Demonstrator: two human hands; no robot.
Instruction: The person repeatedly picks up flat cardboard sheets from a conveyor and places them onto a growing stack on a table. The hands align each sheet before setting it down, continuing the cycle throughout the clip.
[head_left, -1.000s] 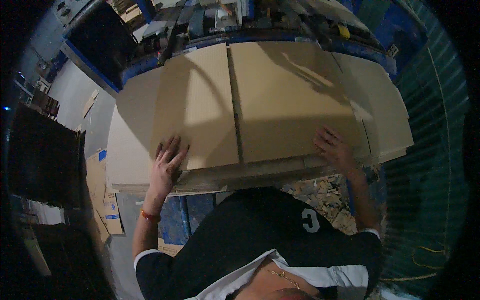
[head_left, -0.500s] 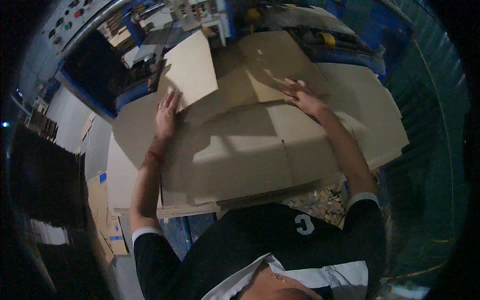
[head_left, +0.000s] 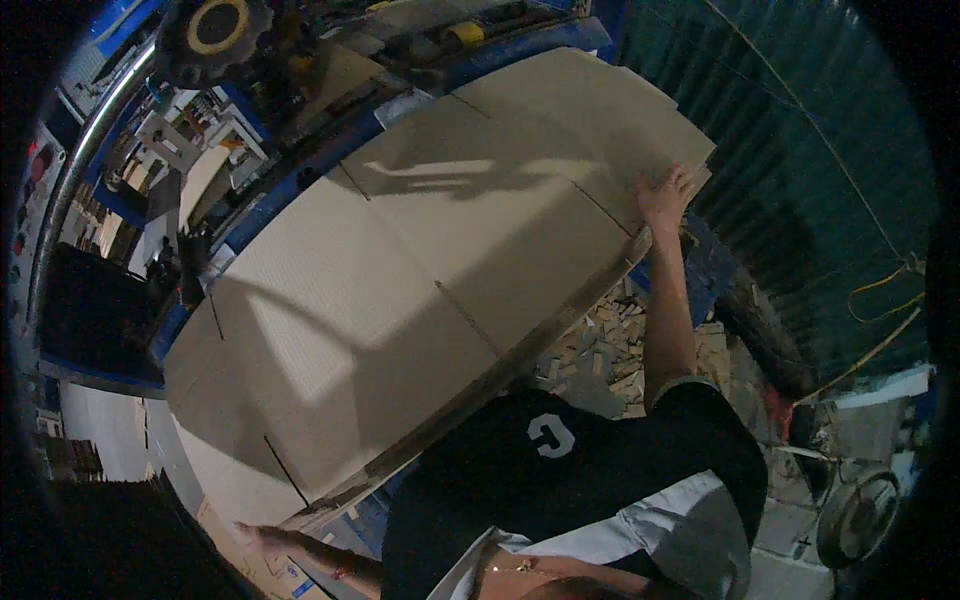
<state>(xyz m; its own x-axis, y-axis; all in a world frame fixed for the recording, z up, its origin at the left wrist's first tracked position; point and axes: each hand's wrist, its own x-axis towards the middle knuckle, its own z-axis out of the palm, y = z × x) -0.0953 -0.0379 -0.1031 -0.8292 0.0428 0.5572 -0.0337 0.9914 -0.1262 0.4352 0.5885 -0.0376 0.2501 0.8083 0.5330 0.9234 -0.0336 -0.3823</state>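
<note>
A long, tan cardboard sheet (head_left: 400, 270) with short dark slots along its edges lies in front of me, slanting from lower left to upper right. At its right end my right hand (head_left: 664, 198) grips the edge, fingers curled by the corner. My left hand (head_left: 268, 540) is beside the sheet's near left corner; it is dim and blurred, so its finger closure is unclear. The sheet's front edge runs close to my body.
Blue machinery with a roller (head_left: 465, 38) borders the far side; a dark round wheel (head_left: 215, 30) stands at upper left. Cardboard scraps (head_left: 600, 345) lie below the front edge. A green corrugated wall (head_left: 800, 150) rises at right, with a fan-like round object (head_left: 860, 515) lower down.
My view has turned, and the sheet now slants across it. The smaller cardboard pieces under my hands are gone from the sheet. My hands have spread apart to its two ends.
</note>
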